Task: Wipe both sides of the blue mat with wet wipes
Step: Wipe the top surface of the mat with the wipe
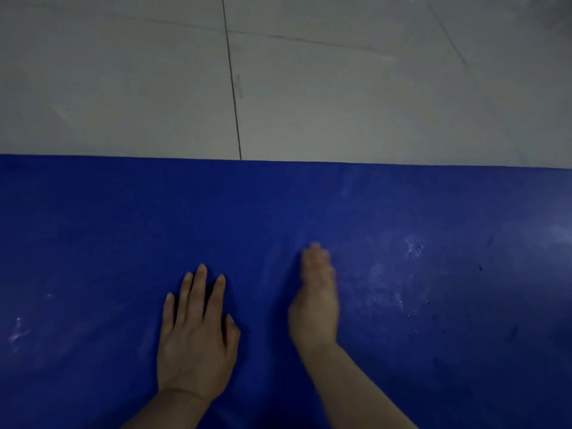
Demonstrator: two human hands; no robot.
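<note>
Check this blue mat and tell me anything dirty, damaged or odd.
The smooth blue mat carries whitish, dusty smudges: a speckled patch right of the right hand and a fainter one near its left edge. No wet wipe is in view; the left hand lies flat, holding nothing. I see no tears or folds.

I see the flat blue mat [402, 212] lying on the grey tiled floor [123, 88], which extends behind it. My left hand [195, 342] rests on the mat, with my right hand [315, 301] just beside it.
</note>
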